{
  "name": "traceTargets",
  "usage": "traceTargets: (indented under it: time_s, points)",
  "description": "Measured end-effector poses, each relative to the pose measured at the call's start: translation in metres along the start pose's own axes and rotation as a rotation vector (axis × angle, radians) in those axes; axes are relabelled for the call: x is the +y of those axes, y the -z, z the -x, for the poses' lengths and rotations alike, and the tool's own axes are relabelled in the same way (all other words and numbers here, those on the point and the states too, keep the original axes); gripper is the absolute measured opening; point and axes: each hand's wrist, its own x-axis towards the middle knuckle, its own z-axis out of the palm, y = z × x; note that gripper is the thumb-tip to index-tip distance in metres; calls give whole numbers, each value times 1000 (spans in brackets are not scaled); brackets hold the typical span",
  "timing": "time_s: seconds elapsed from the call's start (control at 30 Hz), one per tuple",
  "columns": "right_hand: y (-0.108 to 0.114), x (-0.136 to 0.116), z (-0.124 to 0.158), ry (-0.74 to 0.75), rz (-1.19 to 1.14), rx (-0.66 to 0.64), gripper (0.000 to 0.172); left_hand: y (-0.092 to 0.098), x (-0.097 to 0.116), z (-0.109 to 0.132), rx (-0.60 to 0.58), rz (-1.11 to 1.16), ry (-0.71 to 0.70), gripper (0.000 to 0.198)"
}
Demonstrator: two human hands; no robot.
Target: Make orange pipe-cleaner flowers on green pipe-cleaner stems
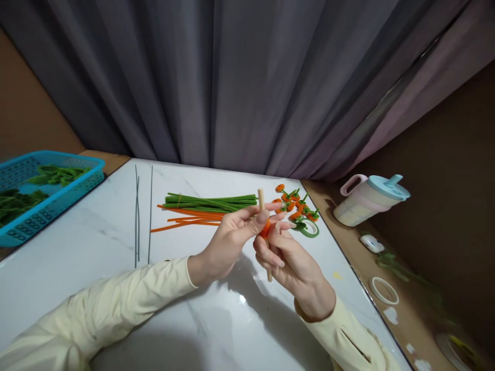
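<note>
My left hand [240, 229] pinches a pale wooden stick [261, 198], its thumb lying along the front. Around the middle of the stick sits an orange fuzzy pipe cleaner [265, 230], partly covered by fingers. My right hand [290, 257] closes on the stick and the orange coil from the right, fingers curled; the stick's lower end shows beneath it. The stick is held nearly upright above the table. Behind the hands lie a bundle of green pipe cleaners [209, 202] and several loose orange pipe cleaners [189, 222].
Small orange pipe-cleaner pieces with green stems [296, 203] lie beside a green tape roll [310, 229]. Dark thin wires [150, 216] are on the white table [116, 226]. A blue basket [77, 185] with green leaves stands left; a lidded cup [361, 201], white case [372, 243] and white ring [383, 291] are right.
</note>
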Motion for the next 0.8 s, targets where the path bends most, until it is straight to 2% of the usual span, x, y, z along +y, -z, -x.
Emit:
traceTargets:
  time_s: [0.17,0.3,0.4,0.47,0.57,0.63,0.7,0.73,0.77,0.8]
  points:
    - [-1,-2,0,100,153,49,30,0,9,-5,25,-94,-38,23]
    - [-3,-6,2,205,376,182,40,2,17,-10,166,-157,-53,22]
    - [-3,-10,3,197,586,235,50,6,19,-14,221,-161,-65,21]
    - [0,-13,3,202,730,240,47,10,21,-17,218,-173,-59,22]
    - [7,-19,8,229,929,232,32,20,34,-21,183,-301,-43,31]
    - [11,-22,14,228,1051,222,25,27,50,-20,195,-528,-179,39]
    - [14,-23,20,208,1196,189,18,32,65,-14,225,-911,-501,50]
    - [14,-22,22,194,1273,163,14,33,70,-10,119,-1146,-557,51]
    - [13,-20,24,179,1345,134,10,34,72,-5,-47,-1361,-585,45]
    - [11,-18,26,166,1401,103,7,34,71,0,-263,-1552,-593,36]
